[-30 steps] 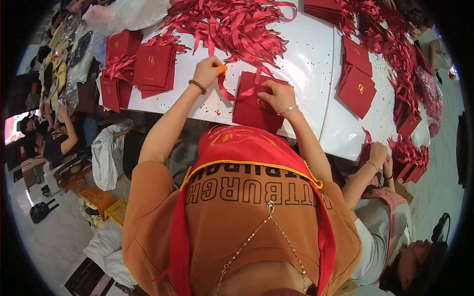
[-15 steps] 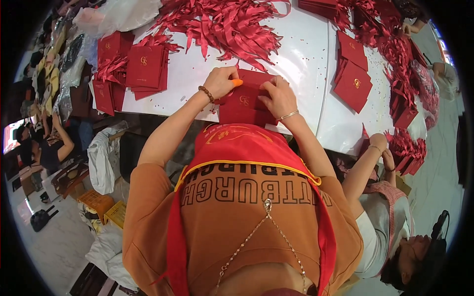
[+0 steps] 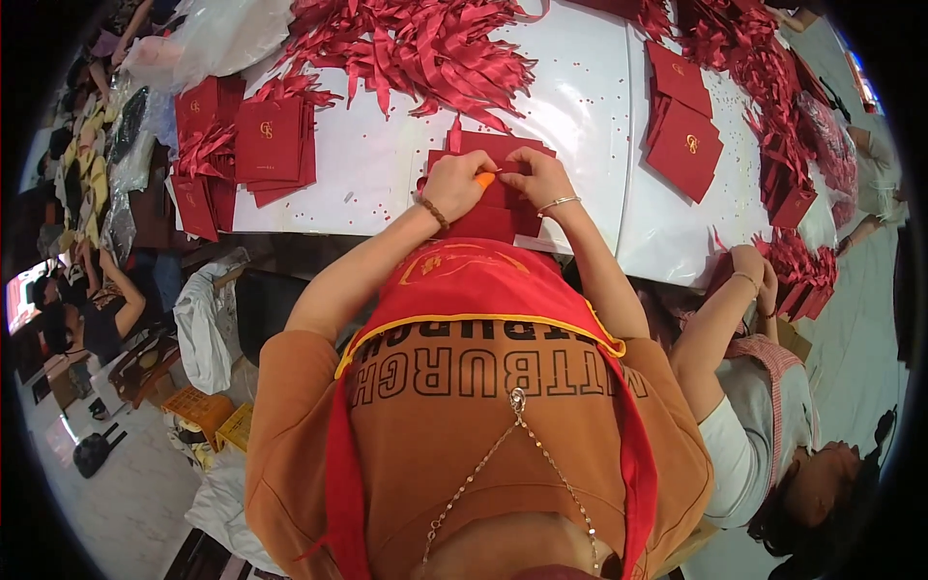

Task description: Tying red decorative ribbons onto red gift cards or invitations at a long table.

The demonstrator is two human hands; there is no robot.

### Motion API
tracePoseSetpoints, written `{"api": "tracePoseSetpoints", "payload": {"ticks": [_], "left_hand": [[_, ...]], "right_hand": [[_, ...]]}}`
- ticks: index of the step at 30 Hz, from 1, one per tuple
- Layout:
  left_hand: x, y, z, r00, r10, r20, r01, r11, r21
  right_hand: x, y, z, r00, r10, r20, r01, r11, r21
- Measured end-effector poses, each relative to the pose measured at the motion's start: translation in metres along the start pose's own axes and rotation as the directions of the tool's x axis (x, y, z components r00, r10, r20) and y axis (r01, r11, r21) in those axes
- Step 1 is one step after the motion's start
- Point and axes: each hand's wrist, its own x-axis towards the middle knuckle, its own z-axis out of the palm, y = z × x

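Note:
Several flat red paper bags (image 3: 495,224) with gold marking lie stacked at the table's front edge, right before me. Over their upper part, my left hand (image 3: 460,188) is closed in a pinch, an orange finger cover (image 3: 485,180) on one finger. My right hand (image 3: 539,180) pinches just beside it, fingertips nearly meeting the left's. What sits between the fingertips is too small to make out. A red ribbon (image 3: 454,135) sticks up behind my left hand.
A large heap of red ribbons (image 3: 416,53) covers the far table. Stacked red bags (image 3: 274,143) stand at left, more red bags (image 3: 684,145) at right. Clear plastic (image 3: 217,39) lies far left. A co-worker's hands (image 3: 749,266) work at the right edge. Small red bits dot the white tabletop (image 3: 580,126).
My left hand has moved right and slightly down, closing in on my right hand, which has shifted a little left. The table view has shifted slightly left and up.

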Motion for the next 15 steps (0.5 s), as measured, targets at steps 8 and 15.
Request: {"api": "tracePoseSetpoints", "payload": {"ticks": [8,15], "left_hand": [[-0.002,0.003,0.014,0.997,-0.049,-0.057,0.053,0.996,0.069],[0.001,0.001,0.016,0.99,-0.129,-0.062,0.126,0.99,-0.058]], "right_hand": [[0.001,0.003,0.0,1.0,-0.027,-0.007,0.028,1.0,0.014],[-0.003,0.002,0.001,0.988,-0.137,-0.069,0.128,0.985,-0.118]]}}
